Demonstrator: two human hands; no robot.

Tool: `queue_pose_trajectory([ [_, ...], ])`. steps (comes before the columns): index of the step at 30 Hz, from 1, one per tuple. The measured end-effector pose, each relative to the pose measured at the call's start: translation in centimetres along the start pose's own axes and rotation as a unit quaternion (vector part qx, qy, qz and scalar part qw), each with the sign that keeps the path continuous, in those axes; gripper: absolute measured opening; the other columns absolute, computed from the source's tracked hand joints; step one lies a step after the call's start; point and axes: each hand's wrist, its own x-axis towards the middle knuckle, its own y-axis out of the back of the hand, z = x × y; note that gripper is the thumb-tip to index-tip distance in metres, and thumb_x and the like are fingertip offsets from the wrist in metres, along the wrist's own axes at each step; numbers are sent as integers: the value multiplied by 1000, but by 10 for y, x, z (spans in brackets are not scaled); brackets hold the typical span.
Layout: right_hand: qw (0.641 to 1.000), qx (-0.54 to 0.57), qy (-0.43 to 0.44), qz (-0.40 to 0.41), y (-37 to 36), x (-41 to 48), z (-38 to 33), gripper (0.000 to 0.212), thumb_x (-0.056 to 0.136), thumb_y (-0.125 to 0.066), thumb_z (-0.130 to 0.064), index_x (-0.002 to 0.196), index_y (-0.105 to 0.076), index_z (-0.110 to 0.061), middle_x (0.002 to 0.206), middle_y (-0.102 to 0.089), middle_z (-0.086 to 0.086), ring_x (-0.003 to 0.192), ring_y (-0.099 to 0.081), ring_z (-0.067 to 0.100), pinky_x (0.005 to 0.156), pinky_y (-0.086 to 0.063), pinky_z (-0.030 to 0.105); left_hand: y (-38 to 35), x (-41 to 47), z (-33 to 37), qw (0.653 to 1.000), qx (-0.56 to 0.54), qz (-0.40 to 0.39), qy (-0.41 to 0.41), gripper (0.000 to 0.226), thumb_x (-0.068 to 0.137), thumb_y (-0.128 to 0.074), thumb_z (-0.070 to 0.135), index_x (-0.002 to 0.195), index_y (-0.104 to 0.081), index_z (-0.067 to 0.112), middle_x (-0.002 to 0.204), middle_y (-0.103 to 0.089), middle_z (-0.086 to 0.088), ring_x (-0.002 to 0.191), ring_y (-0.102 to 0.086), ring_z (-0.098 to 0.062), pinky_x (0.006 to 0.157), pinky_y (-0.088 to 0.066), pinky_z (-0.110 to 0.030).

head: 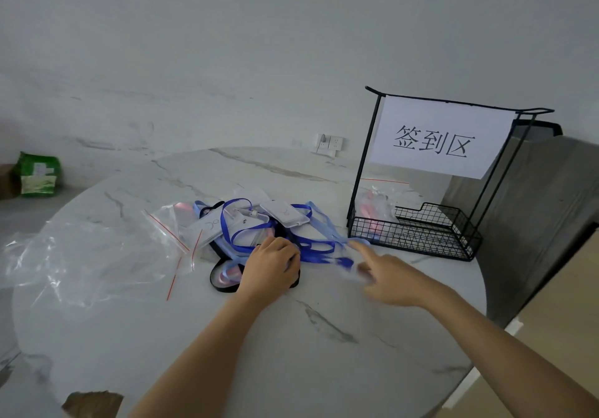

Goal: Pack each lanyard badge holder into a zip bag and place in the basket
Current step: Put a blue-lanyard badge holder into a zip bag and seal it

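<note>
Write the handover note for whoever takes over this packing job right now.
Left hand: fingers curled into the lanyard pile, gripping straps.
Right hand: blurred, reaching toward a blue strap; grip unclear.
Basket: holds one packed zip bag with something pink inside.
Empty zip bags: on the table, left of the pile.
Left to do: untangle the several badge holders in the pile, bag each, put them in the basket.

We've got a round marble table across the lower frame, a pale veined wall behind with a socket plate mid-frame, a green packet far left, a grey cabinet right, soft even light.
</note>
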Motion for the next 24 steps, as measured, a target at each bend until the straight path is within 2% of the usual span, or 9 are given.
queue_pose_trajectory([
  [2, 998, 33, -2, 47, 7, -1, 4, 69, 85, -49, -10, 142, -17, -29, 94, -58, 2, 73, -51, 3, 59, -41, 20, 0, 1, 0, 1000, -4, 21, -13, 37, 81, -39, 27, 72, -70, 8, 77, -69, -5, 66, -63, -23, 54, -51, -33],
  [4, 995, 68, -12, 72, 11, -2, 11, 65, 83, -51, -5, 138, -26, -28, 101, -61, 8, 60, -44, 8, 51, -33, 21, 0, 2, -1, 999, -11, 35, -15, 38, 81, -38, 27, 72, -69, 8, 76, -69, -4, 66, -62, -23, 54, -50, -33],
  [7, 978, 108, -24, 177, 26, -9, 18, 44, 79, -55, 0, 118, -44, -17, 97, -57, 6, 59, -46, 11, 45, -32, 14, -2, 0, -3, 998, -29, 58, -9, 38, 82, -39, 28, 71, -69, 7, 75, -68, -4, 66, -62, -24, 57, -49, -29],
  [9, 944, 178, -25, 276, 45, -19, 16, 31, 78, -57, 2, 104, -49, -13, 86, -54, 5, 62, -47, 13, 47, -35, 15, -3, 1, -5, 997, -41, 64, 4, 36, 83, -41, 27, 72, -69, 5, 76, -68, -5, 70, -63, -26, 58, -49, -29],
  [11, 904, 248, -15, 349, 65, -31, 11, 26, 80, -58, 3, 99, -52, -13, 79, -54, 0, 63, -48, 14, 50, -40, 21, 0, 5, -2, 994, -62, 78, 39, 26, 88, -49, 19, 85, -70, 5, 88, -69, -5, 84, -62, -25, 67, -50, -31],
  [15, 854, 288, 46, 430, 94, -49, -3, 17, 80, -62, 1, 81, -58, -15, 71, -55, -8, 59, -52, 1, 47, -39, 8, 21, 20, 20, 981, -133, 95, 106, 32, 91, -52, 8, 121, -58, 11, 119, -58, -5, 112, -49, -19, 79, -35, -19],
  [19, 859, 272, 122, 416, 103, -67, -30, 25, 79, -68, -3, 77, -61, -26, 72, -60, -12, 58, -55, -7, 52, -43, 7, 64, 29, 65, 968, -224, 104, -37, 61, 81, -55, 12, 134, -34, 30, 129, -41, 11, 123, -36, -12, 95, -38, -25],
  [21, 881, 235, 154, 380, 104, -76, -47, 21, 78, -69, -4, 78, -63, -24, 71, -60, -14, 60, -55, -8, 56, -42, 5, 91, 31, 88, 953, -265, 98, -108, 62, 77, -58, 24, 126, -26, 44, 124, -38, 23, 121, -37, -6, 99, -33, -15],
  [24, 900, 166, 163, 369, 103, -78, -65, 16, 78, -68, -4, 81, -63, -19, 68, -55, -21, 62, -52, -11, 59, -38, 4, 119, 38, 110, 941, -264, 132, -163, 34, 76, -54, 29, 108, -50, 38, 101, -53, 24, 96, -50, 6, 79, -39, -6],
])
